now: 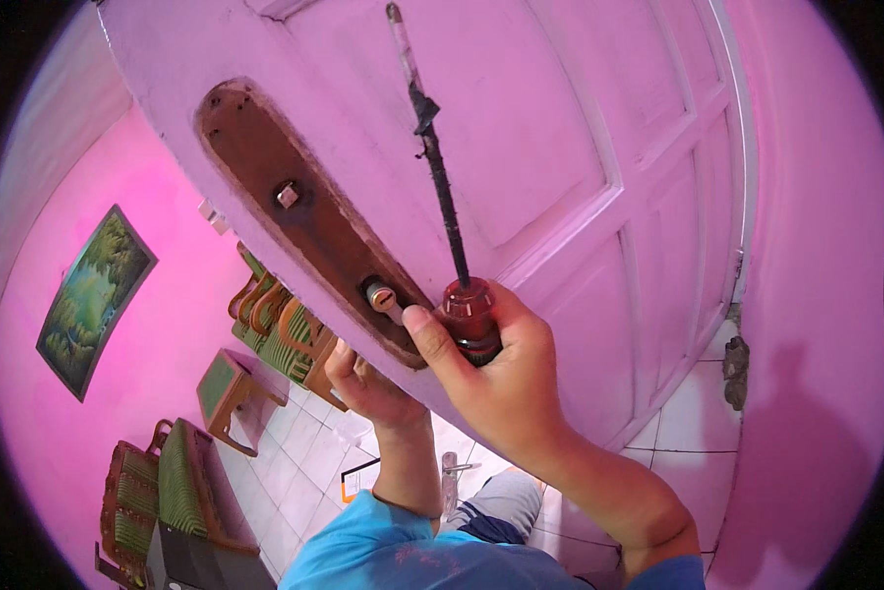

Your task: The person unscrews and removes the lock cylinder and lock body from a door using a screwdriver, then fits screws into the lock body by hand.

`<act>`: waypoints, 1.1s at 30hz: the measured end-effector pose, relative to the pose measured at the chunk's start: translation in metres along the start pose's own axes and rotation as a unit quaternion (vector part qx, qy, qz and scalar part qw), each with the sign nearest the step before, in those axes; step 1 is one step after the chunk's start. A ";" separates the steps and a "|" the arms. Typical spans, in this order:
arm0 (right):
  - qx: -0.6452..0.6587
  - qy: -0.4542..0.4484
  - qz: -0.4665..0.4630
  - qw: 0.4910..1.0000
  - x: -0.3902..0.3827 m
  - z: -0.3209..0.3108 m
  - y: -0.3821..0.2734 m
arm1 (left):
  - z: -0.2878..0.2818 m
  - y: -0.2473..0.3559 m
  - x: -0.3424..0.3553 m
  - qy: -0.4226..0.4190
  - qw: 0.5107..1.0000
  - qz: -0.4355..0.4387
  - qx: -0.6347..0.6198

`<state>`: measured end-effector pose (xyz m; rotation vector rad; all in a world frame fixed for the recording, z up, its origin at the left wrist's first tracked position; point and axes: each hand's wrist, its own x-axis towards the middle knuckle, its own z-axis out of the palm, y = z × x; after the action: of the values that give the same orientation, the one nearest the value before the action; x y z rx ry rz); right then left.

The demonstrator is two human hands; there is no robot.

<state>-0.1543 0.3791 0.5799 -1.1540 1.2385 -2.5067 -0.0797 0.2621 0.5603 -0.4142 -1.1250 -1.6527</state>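
A pink panelled door [530, 118] carries a brown recess [245, 143] with a square metal fitting [287, 195] and a brass lock cylinder [381, 296]. My right hand [496, 369] grips the red handle of a screwdriver [470, 307], its long, dark, worn shaft pointing up across the door. The right thumb rests at the small piece sticking out of the cylinder. My left hand [368, 388] is at the door's lower left edge with curled fingers, partly hidden behind it, so what they hold is unclear.
Left, a green striped wooden sofa [181, 487], side table [221, 379] and chairs [270, 334] stand below a landscape picture [93, 295]. A metal door handle [450, 482] lies on the tiled floor [299, 452]. A pink wall [796, 246] and dark bundle [735, 374] are right.
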 end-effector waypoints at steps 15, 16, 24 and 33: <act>0.102 0.006 0.021 0.995 -0.007 0.005 0.006 | -0.008 0.001 0.004 -0.065 0.998 -0.012 0.000; 0.128 0.000 0.021 0.992 -0.008 0.005 0.006 | -0.004 0.002 0.003 -0.068 0.997 -0.018 -0.004; 0.106 0.004 0.040 0.994 -0.027 -0.017 0.022 | 0.000 0.002 0.001 -0.036 0.999 -0.034 0.018; -0.035 0.237 0.171 0.956 -0.180 -0.130 0.134 | 0.016 0.004 -0.006 0.080 0.934 0.103 0.332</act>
<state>-0.1448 0.4463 0.3301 -0.2975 1.4844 -2.5509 -0.0781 0.2788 0.5654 0.0432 -1.3796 -1.0165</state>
